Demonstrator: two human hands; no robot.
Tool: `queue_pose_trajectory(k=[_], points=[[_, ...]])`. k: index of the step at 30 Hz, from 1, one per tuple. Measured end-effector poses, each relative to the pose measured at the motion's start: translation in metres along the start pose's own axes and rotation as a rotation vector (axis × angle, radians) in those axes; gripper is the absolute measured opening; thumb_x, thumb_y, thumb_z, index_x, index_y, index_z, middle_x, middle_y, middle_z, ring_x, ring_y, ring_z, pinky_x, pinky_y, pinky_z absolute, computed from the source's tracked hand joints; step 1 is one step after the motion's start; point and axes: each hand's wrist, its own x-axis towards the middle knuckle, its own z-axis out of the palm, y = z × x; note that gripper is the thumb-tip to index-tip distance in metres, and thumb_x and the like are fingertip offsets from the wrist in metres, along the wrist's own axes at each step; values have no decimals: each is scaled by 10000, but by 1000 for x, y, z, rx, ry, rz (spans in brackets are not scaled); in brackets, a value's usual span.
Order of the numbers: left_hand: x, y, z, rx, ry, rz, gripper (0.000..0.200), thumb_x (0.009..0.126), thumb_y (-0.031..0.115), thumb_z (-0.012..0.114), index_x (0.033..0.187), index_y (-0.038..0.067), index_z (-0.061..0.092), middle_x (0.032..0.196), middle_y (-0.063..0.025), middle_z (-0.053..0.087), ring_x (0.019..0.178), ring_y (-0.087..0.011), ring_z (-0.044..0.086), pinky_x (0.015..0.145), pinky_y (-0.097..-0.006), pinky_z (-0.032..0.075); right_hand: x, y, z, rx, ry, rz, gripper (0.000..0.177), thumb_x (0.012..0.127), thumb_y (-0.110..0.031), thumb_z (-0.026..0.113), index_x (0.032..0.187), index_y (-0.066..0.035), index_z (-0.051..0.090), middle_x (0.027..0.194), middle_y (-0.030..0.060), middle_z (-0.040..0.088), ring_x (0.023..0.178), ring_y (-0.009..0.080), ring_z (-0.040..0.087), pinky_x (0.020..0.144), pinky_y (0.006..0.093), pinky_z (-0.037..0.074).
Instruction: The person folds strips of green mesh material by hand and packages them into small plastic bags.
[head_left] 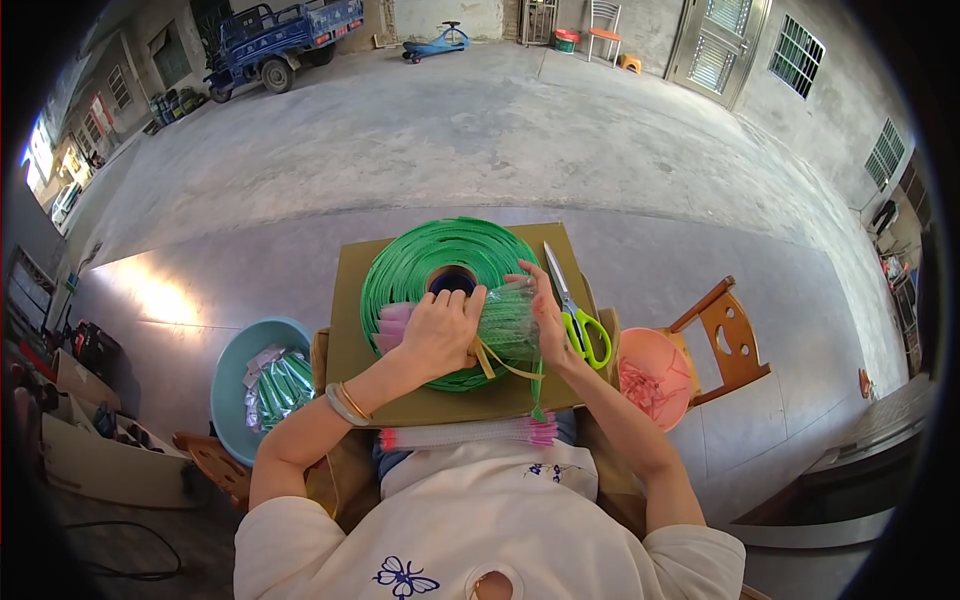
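We clamp our left hand (440,330) around one end of the clear plastic bundle of green strips (510,322). Our right hand (547,312) grips its other side, over the large green ribbon roll (420,258) on the brown cardboard sheet (352,300).

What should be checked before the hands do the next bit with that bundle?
1. Bundle held: ok. The left hand grips the clear bundle; the right hand lies against its side.
2. Tan strip tied: cannot tell. It goes round the bundle and its ends hang loose.
3. Scissors nearby: ok. They lie on the cardboard beside the right hand.
4. Green roll steady: ok. It lies flat on the cardboard under the hands.
5. Pink basin close: ok. It sits upright beside the right arm.
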Motion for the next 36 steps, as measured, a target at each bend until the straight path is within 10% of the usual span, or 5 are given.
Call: queue_pose_trajectory(k=[12, 23, 27, 33, 36], points=[[-12, 5, -16, 61, 57, 12, 598, 682, 133, 638, 1237, 16, 449, 989, -109, 553, 889, -250, 539, 760, -352, 409, -12, -23, 18, -64, 39, -259, 836, 876, -633, 342, 1394, 15, 235, 1340, 234, 369, 1273, 296, 335, 1064, 404, 207], [-22, -12, -24, 298, 867, 190, 444, 786, 240, 671, 1156, 339, 447, 1307, 8, 493, 1229, -194, 431, 1069, -468, 120, -2, -98, 3, 420, -703, 611, 999, 668, -400, 773, 1411, -31, 217, 1357, 135, 378, 1247, 207, 388, 1018, 346, 325], [-10, -12, -20, 4, 806, -178, 567, 800, 146, 653, 1285, 130, 358, 1432, -163, 293, 1320, -317, 291, 1084, -496, 124, -4, -111, 14, 207, -495, 496, 1028, 611, -288, 810, 1404, -18, 214, 1323, 128, 413, 1253, 216, 381, 1036, 329, 298], [-2, -1, -47, -2273, 656, -270, 726, 815, 309, 685, 1359, 67, 270, 1381, -148, 352, 1267, -265, 373, 1009, -418, 339, -5, -125, 11, -193, -342, 122, 1009, 599, -242, 809, 1398, -17, 237, 1294, 164, 458, 1208, 249, 443, 1004, 338, 342], [2, 13, -30, -2060, 541, -322, 731, 797, 394, 697, 1316, 31, 334, 1268, -117, 467, 1163, -217, 481, 966, -378, 392, -8, -126, 16, -361, -372, 47, 1012, 612, -249, 798, 1401, -12, 211, 1281, 206, 458, 1187, 300, 473, 984, 356, 373]])
